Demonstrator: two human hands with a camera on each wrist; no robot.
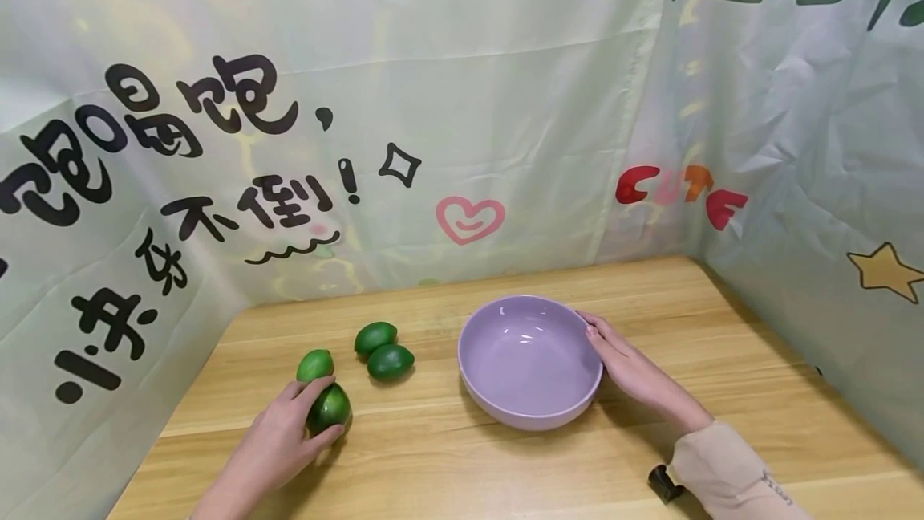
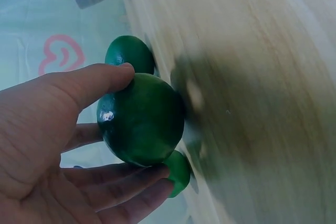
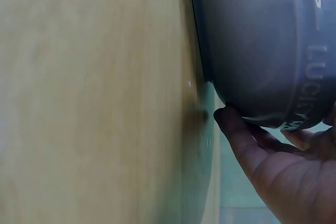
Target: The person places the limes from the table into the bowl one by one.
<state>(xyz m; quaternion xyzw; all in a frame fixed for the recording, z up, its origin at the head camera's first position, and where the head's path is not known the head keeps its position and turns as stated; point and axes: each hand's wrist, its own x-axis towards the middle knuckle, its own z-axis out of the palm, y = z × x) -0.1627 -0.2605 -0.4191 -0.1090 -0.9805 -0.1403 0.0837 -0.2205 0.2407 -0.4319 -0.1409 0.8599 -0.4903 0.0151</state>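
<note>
My left hand (image 1: pixel 277 432) holds a dark green lime (image 2: pixel 143 119) between thumb and fingertips, low over the wooden table at the left. A lighter lime (image 1: pixel 315 365) sits just beyond it, partly behind the fingers in the left wrist view. Two more dark limes, one farther back (image 1: pixel 375 339) and one nearer (image 1: pixel 391 363), lie side by side a little to the right. A wide lilac bowl (image 1: pixel 530 359) stands upright on the table. Against its right side rests my right hand (image 1: pixel 635 367), its fingers (image 3: pixel 239 135) extended along the outer wall in the right wrist view.
The wooden table (image 1: pixel 462 468) is bordered by printed cloth at the back (image 1: pixel 505 127) and on both sides. Close to the right sleeve (image 1: pixel 729 464) is a small black object (image 1: pixel 664 484). Raised lettering (image 3: pixel 314 72) runs around the bowl's outside.
</note>
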